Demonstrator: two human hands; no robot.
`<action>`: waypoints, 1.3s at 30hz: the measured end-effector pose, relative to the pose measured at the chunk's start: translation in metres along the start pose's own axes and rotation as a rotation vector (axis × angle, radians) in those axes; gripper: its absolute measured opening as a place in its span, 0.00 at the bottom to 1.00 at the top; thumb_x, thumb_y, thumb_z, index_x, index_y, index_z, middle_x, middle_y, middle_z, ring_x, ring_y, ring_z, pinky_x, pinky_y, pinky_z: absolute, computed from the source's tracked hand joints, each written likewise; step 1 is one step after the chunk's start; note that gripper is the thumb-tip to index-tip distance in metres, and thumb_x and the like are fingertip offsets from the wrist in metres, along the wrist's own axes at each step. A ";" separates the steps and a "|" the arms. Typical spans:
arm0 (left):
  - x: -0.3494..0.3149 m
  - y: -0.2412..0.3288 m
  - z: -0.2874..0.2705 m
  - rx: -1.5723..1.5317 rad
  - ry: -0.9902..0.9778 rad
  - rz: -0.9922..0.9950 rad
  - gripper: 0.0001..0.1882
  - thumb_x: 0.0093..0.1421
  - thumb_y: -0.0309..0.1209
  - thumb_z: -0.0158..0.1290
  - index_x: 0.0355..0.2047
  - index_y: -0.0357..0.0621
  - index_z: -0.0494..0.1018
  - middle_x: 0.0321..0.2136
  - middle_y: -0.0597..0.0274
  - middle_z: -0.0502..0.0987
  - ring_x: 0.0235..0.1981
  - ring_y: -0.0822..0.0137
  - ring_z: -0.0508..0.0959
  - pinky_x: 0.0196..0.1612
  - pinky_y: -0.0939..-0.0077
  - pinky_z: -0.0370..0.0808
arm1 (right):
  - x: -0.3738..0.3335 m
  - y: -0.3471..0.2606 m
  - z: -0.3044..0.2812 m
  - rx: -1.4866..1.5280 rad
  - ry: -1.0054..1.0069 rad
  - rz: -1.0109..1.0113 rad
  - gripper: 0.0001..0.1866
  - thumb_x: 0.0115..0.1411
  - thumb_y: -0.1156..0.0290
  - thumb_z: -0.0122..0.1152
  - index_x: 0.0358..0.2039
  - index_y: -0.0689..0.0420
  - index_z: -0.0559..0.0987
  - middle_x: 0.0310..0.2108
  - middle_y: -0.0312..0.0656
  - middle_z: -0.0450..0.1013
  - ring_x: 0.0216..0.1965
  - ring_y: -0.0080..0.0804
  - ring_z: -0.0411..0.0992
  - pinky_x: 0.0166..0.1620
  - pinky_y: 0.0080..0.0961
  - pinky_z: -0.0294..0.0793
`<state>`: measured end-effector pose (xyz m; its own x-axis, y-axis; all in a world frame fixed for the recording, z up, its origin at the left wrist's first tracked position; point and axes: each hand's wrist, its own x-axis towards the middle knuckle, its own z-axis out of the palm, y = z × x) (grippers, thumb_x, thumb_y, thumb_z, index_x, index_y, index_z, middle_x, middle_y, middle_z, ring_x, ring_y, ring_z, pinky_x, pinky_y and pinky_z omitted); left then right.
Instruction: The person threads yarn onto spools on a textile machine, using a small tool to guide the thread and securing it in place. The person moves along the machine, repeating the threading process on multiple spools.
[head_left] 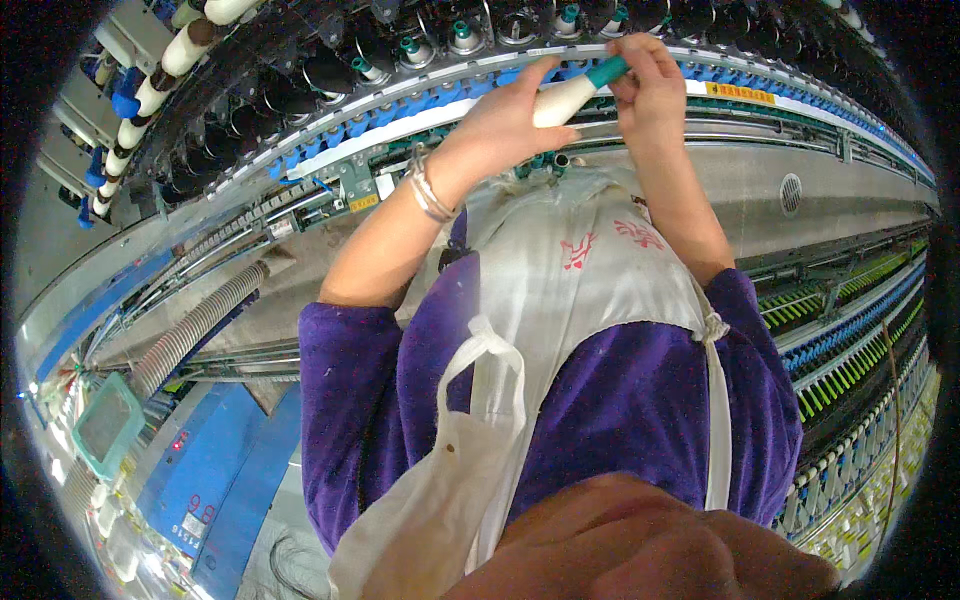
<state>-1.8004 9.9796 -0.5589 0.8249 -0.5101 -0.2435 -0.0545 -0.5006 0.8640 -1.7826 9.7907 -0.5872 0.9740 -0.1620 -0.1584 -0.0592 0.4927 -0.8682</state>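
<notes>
A yarn bobbin point(562, 103), white with wound yarn and with a green tube end, is held tilted in front of the machine. My left hand point(492, 122) is closed round its white yarn body, thumb on the upper side. At the bobbin's upper right end, the fingers of my right hand point(650, 85) are pinched at the green tip; any thread between them is too fine to make out. Several green tube ends point(545, 163) show in the top of the white apron point(560, 275), just below my hands.
Behind my hands runs a spinning frame's rail point(360, 125) with blue parts. Beyond it stand several green-topped tubes point(463, 38). White roving bobbins point(185, 50) hang upper left. A ribbed hose point(200, 330) and a blue cabinet point(215, 450) are at left, another machine's green spindles point(825, 385) at right.
</notes>
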 end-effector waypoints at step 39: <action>-0.105 -0.101 -0.111 0.119 -0.174 -0.472 0.28 0.62 0.55 0.45 0.29 0.38 0.74 0.16 0.63 0.71 0.17 0.73 0.71 0.24 0.76 0.68 | 0.035 -0.038 -0.048 -1.691 -0.417 -0.609 0.09 0.53 0.67 0.64 0.33 0.56 0.79 0.27 0.41 0.68 0.31 0.36 0.70 0.35 0.29 0.69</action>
<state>-1.8190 10.1617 -0.5720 0.6701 -0.3128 -0.6732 0.2294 -0.7752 0.5886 -1.7573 9.7254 -0.5827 0.9107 0.3590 0.2042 0.4060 -0.8688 -0.2833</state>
